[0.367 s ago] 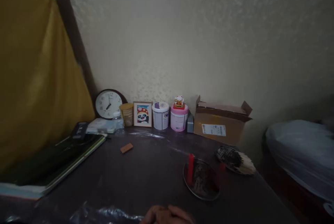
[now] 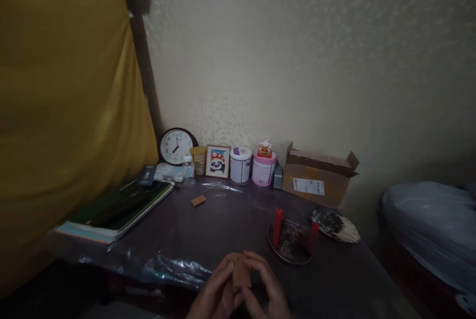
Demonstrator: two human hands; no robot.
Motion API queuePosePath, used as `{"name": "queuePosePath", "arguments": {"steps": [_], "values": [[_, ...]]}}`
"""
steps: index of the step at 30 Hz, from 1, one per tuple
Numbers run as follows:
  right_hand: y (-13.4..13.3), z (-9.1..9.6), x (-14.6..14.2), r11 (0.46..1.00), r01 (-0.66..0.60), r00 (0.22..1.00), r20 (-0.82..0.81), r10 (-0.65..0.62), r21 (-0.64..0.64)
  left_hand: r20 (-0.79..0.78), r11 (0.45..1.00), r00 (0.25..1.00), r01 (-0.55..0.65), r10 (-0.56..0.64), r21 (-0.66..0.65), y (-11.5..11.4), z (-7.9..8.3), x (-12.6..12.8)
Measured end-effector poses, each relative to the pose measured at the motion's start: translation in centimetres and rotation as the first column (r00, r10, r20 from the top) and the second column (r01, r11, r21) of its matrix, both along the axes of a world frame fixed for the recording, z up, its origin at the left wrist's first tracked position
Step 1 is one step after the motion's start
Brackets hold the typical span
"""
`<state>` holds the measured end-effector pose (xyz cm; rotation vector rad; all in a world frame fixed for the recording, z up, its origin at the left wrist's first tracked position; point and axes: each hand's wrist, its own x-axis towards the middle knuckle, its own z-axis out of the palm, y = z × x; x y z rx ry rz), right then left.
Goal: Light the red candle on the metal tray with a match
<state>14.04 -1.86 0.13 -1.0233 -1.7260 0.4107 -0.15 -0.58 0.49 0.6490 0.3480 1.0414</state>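
Both hands grasp one small brown box [image 2: 241,273] at the near edge of the table [image 2: 223,220]: the left hand [image 2: 217,294] pinches its left side and the right hand [image 2: 266,291] its right side, fingers curled over the top. The box appears light, stiff and thin-walled, probably card, so it likely crushes under a hard squeeze; grip is best taken on the two narrow sides, as it is now, with light pressure. Just beyond it stands a dish [image 2: 290,242] with red candles [image 2: 277,226], and a like box [image 2: 198,200] lies farther left.
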Motion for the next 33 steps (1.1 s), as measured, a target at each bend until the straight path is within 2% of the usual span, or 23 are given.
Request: {"name": "queuePosePath", "arguments": {"steps": [4, 8, 12, 19, 23, 28, 33], "values": [[-0.2, 0.9, -0.6, 0.998, -0.012, 1.000, -0.021, 0.011, -0.055, 0.092, 0.996, 0.996, -0.008, 0.016, -0.086, 0.1, -0.2, -0.2], [0.1, 0.6, -1.1, 0.996, -0.046, 0.998, -0.053, 0.042, -0.072, 0.107, 0.991, 0.992, -0.053, 0.066, -0.120, 0.4, -0.5, -0.3], [0.4, 0.5, -1.5, 0.995, -0.061, 0.996, -0.075, 0.056, -0.075, 0.109, 0.988, 0.988, -0.098, 0.111, -0.119, 0.6, -0.5, -0.3], [0.4, 1.0, -2.0, 0.995, -0.044, 0.994, -0.104, 0.035, -0.088, 0.131, 0.992, 0.988, -0.064, 0.078, -0.109, 0.4, -0.1, -0.4], [0.5, 0.5, -2.0, 0.988, -0.054, 0.991, -0.130, 0.035, -0.143, 0.130, 0.992, 0.988, -0.068, 0.081, -0.104, 0.4, -0.3, -0.4], [0.9, -0.6, -2.1, 0.978, -0.066, 0.971, -0.239, 0.018, -0.197, 0.104, 0.992, 0.990, -0.082, 0.093, -0.099, 0.8, -0.8, -0.1], [0.6, -0.1, -2.3, 0.962, -0.105, 0.953, -0.303, 0.024, -0.252, 0.099, 0.993, 0.992, -0.070, 0.080, -0.097, 0.9, -1.1, 0.0]]}}
